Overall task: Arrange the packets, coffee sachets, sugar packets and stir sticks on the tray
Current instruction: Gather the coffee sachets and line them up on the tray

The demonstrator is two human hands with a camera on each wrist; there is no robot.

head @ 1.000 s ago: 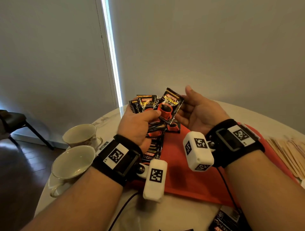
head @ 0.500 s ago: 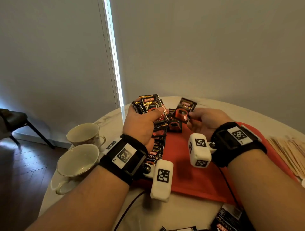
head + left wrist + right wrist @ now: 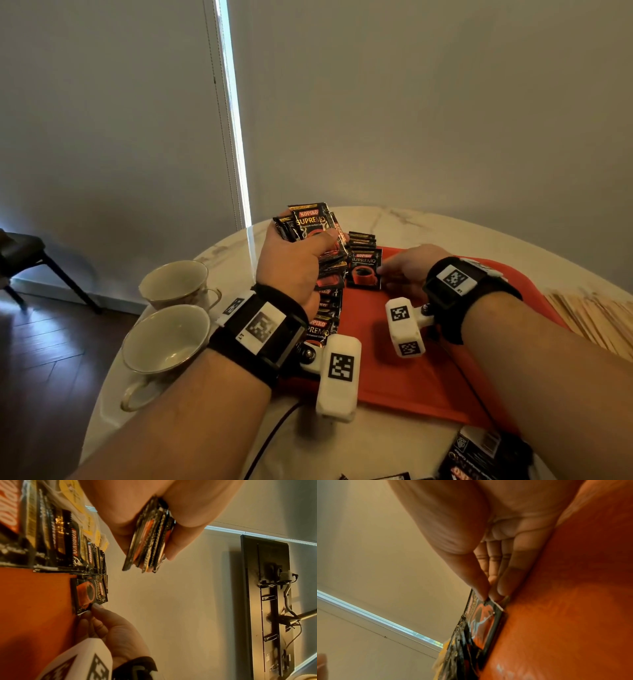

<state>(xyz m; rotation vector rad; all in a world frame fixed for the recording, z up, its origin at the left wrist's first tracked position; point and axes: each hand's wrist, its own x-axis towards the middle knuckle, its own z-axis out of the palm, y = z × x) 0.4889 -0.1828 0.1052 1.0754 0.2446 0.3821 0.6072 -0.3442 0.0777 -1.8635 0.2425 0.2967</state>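
I see left hand (image 3: 294, 263) gripping black coffee-sachet stack (image 3: 150, 536); wrist view alone shows right-hand fingers (image 3: 481, 588) pinching one black sachet (image 3: 364, 274) on red plastic tray (image 3: 394, 359); two white cups (image 3: 171, 329) at 9 o'clock.

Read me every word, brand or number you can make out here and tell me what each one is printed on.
"KOPIKO SUPREMO": front sachet of the fan of sachets gripped in the left hand.
"KOPIKO SUPREMO": single sachet lying on the red tray, its corner pinched by the right hand.
"KOPIKO", part of "SUPREMO": row of sachets on the tray's left side.
Smaller line under "SUPREMO": too blurred.
Box at the table's near edge: print unreadable.
Wrist markers: patterns, no text.
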